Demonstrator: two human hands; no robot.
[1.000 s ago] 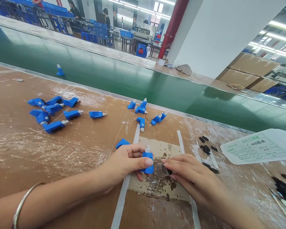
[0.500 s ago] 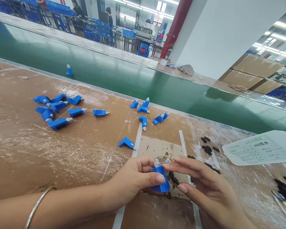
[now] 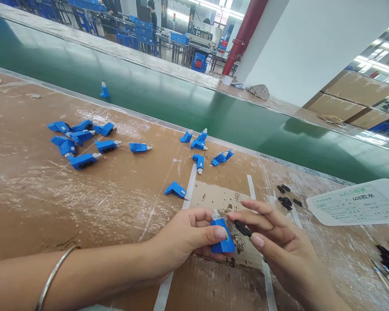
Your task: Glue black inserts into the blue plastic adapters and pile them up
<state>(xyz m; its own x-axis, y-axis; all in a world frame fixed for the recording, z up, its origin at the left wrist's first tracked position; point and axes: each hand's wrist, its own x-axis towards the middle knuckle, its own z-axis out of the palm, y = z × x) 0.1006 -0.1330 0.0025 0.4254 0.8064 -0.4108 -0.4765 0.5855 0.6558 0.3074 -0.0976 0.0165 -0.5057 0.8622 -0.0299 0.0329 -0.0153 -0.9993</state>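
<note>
My left hand [image 3: 184, 239] grips a small blue plastic connector [image 3: 222, 237] with a white tip pointing up, thumb pressed on its front face. My right hand [image 3: 275, 246] pinches a small black clip [image 3: 243, 228] between thumb and forefinger, right beside the connector's upper right side. Both hands hover over a stained, taped-down patch of cardboard [image 3: 214, 201] on the brown worktop. A silver bangle [image 3: 53, 274] sits on my left wrist.
A cluster of blue connectors [image 3: 79, 142] lies at the left, more [image 3: 201, 149] in the middle, one [image 3: 175, 189] near my left hand. Black clips [image 3: 287, 198] are scattered right, by a white labelled bag [image 3: 356, 203]. A green conveyor belt [image 3: 181, 103] carries one blue connector [image 3: 105, 90].
My right hand left the small clear cup on the patch and now holds a black clip next to the connector. The left hand lifted the connector slightly nearer to me.
</note>
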